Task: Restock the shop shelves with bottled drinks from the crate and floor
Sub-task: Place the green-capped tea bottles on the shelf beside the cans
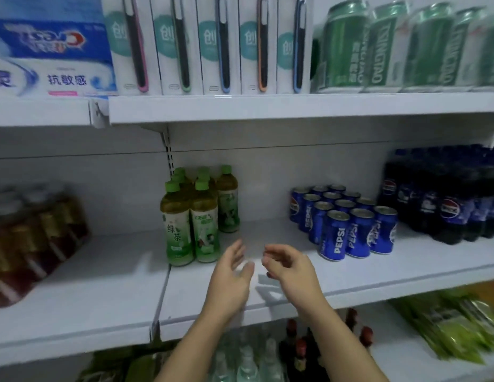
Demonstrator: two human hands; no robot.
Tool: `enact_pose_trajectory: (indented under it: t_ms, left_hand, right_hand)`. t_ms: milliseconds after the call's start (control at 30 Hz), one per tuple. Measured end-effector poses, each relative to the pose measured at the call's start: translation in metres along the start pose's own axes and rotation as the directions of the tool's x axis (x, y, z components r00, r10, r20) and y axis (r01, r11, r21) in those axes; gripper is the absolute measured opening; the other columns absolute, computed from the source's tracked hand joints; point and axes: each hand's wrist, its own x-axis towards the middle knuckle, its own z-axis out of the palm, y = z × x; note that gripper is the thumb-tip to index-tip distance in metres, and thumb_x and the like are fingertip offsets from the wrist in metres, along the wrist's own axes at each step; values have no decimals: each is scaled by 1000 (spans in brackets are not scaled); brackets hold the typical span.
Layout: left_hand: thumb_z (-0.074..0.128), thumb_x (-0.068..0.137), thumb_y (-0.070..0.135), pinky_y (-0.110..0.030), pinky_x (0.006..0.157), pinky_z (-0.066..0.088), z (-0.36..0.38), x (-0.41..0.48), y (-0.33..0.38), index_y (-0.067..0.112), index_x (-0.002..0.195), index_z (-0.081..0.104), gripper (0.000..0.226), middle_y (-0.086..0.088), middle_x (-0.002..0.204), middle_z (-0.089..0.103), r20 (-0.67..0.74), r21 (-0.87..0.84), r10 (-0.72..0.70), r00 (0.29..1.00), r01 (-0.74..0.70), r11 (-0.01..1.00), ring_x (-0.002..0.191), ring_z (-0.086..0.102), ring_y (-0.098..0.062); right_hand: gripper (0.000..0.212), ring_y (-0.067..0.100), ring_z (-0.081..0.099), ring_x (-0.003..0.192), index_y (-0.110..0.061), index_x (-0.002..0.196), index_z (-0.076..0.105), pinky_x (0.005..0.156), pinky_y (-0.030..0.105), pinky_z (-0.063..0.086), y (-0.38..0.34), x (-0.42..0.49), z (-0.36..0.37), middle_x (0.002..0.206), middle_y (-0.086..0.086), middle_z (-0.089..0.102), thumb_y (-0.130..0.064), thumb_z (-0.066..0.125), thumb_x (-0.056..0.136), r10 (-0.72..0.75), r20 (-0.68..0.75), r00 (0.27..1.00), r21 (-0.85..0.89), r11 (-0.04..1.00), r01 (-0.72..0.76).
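Note:
Several green tea bottles [190, 216] with green caps stand in a cluster on the white middle shelf [350, 274]. My left hand [232, 274] hovers just right of the front bottles, fingers spread, holding nothing. My right hand [290, 268] is beside it over the bare gap in the shelf, fingers loosely curled and empty. Both forearms reach up from below. No crate or floor shows in the head view.
Blue Pepsi cans [348, 224] and dark Pepsi bottles [447, 197] fill the shelf's right side. Reddish-brown bottled drinks [33, 235] stand at the left. Above are toothbrush packs [207, 45], toothpaste boxes [47, 51] and green beer cans [405, 45]. Bottles [268, 357] sit on the shelf below.

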Motion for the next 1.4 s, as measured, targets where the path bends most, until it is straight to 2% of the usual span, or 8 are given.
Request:
enact_pose_trajectory:
  t_ms: [267,533,767,900,1000,1133,1300,1400]
  left_hand:
    - [62,92,11,-10,88,46,55,-136,-33,34,118,58,35,18,116,62,-180,102,57,982,-39,994,100,56,14]
    - [59,96,19,-5,79,43,129,-239,-131,33,121,54,29,22,114,55,5,179,-251,968,246,952,108,52,3]
    - [61,92,8,3,81,35,161,-289,-231,27,116,60,30,9,120,50,58,263,-368,928,341,902,99,49,15]
    - [62,90,6,-16,99,41,174,-311,-292,22,121,61,34,13,115,55,129,295,-493,860,442,847,114,56,-11]
    - [61,91,8,-39,103,47,179,-322,-333,22,126,58,38,15,117,54,175,284,-591,788,534,796,119,54,-12]
    - [57,94,11,-35,106,43,184,-334,-397,27,131,56,40,3,132,53,202,345,-647,735,565,750,124,50,-14]
    - [57,94,14,-22,105,37,207,-362,-490,28,138,49,46,4,138,50,259,441,-684,682,546,712,128,47,-13]
    - [57,94,21,-34,109,39,222,-380,-544,30,141,44,50,2,144,45,302,470,-697,651,534,703,131,44,-16]
  right_hand:
    - [19,14,71,74,-15,105,68,65,27,57,51,-132,-77,89,5,70,-2,66,90,93,34,995,53,994,-95]
    - [23,21,70,84,-35,96,64,74,44,60,178,-234,-124,95,-3,69,-14,69,89,390,-4,921,-164,908,-385]
    - [25,18,67,89,-17,112,65,85,34,53,288,-294,-125,107,0,70,-16,70,88,597,-66,800,-376,727,-574]
    - [34,23,66,102,-14,121,63,83,27,48,350,-317,-108,115,5,68,-15,69,87,686,-51,726,-456,630,-628]
    - [38,19,65,99,-17,124,61,84,29,51,389,-330,-97,121,4,63,-17,69,87,701,-73,709,-430,620,-657]
    - [43,25,64,103,-15,128,56,87,37,53,450,-349,-88,121,8,62,-18,68,86,754,-49,655,-533,535,-655]
    - [59,28,55,116,-14,140,42,86,24,40,544,-391,-91,132,12,50,-20,67,87,858,2,513,-735,349,-581]
    - [69,29,51,120,-14,144,34,95,32,42,600,-403,-97,133,13,46,-25,70,87,884,-8,468,-815,266,-514]
